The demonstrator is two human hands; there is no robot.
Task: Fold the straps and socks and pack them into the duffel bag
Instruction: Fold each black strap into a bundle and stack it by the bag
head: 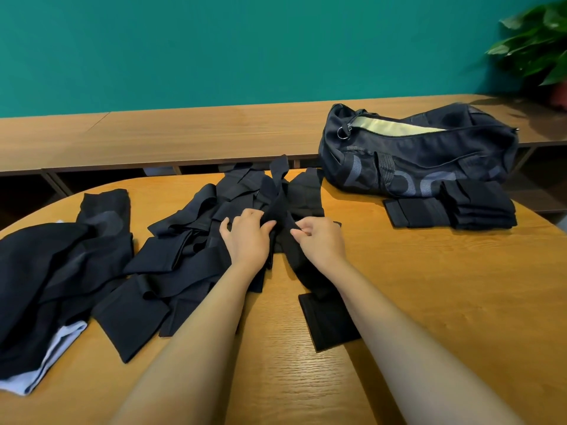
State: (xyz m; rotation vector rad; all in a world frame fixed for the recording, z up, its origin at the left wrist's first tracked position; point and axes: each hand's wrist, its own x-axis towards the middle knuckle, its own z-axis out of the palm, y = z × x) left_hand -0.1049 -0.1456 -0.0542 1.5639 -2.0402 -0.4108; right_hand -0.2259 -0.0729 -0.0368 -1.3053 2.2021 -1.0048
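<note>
Grip: left hand (245, 237) and right hand (319, 240) both pinching black strap (277, 194); duffel bag (420, 151) unzipped, contents unseen.

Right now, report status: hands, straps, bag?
Left hand, right hand both grip one strap over the pile. Bag unzipped, far right. Folded stack lies before it.

Both hands, left (247, 237) and right (319, 240), pinching a dark strap (280, 210), loose pile (184, 256) beside, duffel bag (420, 154) unzipped
</note>
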